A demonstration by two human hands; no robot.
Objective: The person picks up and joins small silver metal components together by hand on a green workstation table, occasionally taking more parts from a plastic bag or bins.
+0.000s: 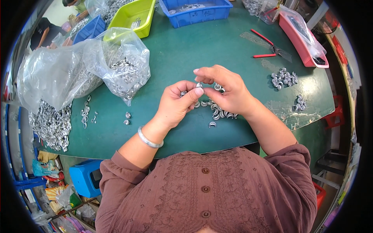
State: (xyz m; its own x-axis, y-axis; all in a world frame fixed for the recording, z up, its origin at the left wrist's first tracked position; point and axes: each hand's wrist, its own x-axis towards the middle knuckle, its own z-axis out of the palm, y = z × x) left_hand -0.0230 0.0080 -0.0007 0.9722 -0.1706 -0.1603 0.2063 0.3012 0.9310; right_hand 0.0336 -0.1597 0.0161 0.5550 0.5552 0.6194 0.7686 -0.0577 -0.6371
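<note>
Above the table's near middle, my left hand pinches a small silver metal part between thumb and fingers. A bit more silver metal shows inside its curled fingers. My right hand is curved around from the other side, its fingertips at the same part. Shiny silver pieces show in the curl of this hand, partly hidden by the fingers. Just below my hands lies a loose cluster of curved silver pieces, with a single crescent-shaped one apart from it.
Clear plastic bags of silver parts lie left, above a loose heap. Red-handled pliers and small piles of parts lie right. Green, blue and pink bins line the far side. Another person sits far left.
</note>
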